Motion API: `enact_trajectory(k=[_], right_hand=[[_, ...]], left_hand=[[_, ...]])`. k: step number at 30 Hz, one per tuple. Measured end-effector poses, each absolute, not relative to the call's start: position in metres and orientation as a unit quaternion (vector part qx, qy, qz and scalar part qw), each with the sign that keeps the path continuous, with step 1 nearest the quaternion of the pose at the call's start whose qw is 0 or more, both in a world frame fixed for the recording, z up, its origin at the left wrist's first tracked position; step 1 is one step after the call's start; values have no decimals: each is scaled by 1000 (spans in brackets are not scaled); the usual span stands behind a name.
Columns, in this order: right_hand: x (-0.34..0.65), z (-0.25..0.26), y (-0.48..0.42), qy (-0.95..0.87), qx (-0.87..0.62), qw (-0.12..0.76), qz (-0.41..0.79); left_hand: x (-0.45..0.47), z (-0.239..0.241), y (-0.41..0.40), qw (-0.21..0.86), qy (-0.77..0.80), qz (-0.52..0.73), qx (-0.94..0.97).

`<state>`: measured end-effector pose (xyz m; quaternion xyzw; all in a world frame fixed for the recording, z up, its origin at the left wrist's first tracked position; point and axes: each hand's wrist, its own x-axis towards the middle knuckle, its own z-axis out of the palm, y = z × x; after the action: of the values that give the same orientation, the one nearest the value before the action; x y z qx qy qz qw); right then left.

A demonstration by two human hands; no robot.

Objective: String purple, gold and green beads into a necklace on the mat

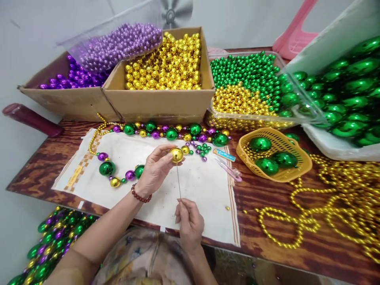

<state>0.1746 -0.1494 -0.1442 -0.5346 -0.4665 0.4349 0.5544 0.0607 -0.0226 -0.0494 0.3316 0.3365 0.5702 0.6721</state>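
Note:
Between the fingertips of my left hand is a large shiny gold bead. A thin dark cord runs down from this bead to my right hand, whose thumb and finger pinch its lower end. A strand of green, purple and gold beads curves out on the left and passes behind my left hand. Just right of the held bead lie a smaller gold bead and a cluster of small green beads. All this is over a white cloth.
Cardboard boxes of purple and gold beads stand behind, beside a clear tub of green and gold ones. A yellow basket holds large green beads. Pink-handled scissors lie near the cloth's right edge. Gold bead chains spread at right.

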Motion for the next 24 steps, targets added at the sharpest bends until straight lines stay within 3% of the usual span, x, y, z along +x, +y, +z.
enact_trajectory(k=[13, 24], right_hand=[[162, -146, -140, -478, -522, 601, 370], [170, -139, -136, -530, -542, 565, 326]], left_hand=[[67, -43, -43, 638, 319, 583, 389], [55, -36, -43, 673, 296, 555, 388]])
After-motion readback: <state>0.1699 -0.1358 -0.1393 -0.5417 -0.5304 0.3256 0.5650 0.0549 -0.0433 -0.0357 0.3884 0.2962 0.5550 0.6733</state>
